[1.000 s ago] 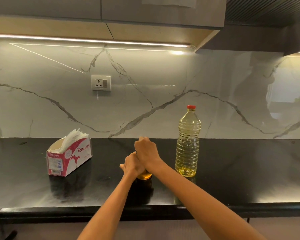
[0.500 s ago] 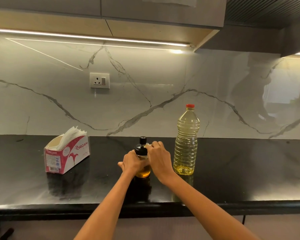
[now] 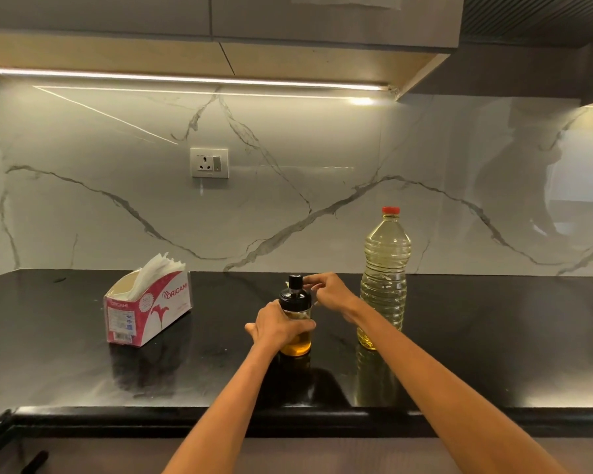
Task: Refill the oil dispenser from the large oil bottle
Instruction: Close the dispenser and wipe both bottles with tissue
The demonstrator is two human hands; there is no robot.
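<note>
At frame centre we grip the oil dispenser (image 3: 295, 316) on the bench (image 3: 493, 336) with our left hand (image 3: 278, 325); our right hand (image 3: 326, 290) hovers beside its black cap (image 3: 295, 295), fingers loosely curled, holding nothing. The large oil bottle (image 3: 385, 278) stands capped just right — a careless elbow could topple it.

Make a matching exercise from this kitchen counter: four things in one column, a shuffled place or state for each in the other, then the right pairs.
Things:
1. oil dispenser
2. large oil bottle
3. tissue box
4. wall socket

Places or states:
A. on the marble backsplash
B. gripped round its glass body by the left hand
C. left side of the counter, tissues sticking out
D. upright, red cap on, untouched

Pairs: 1-B, 2-D, 3-C, 4-A
</note>
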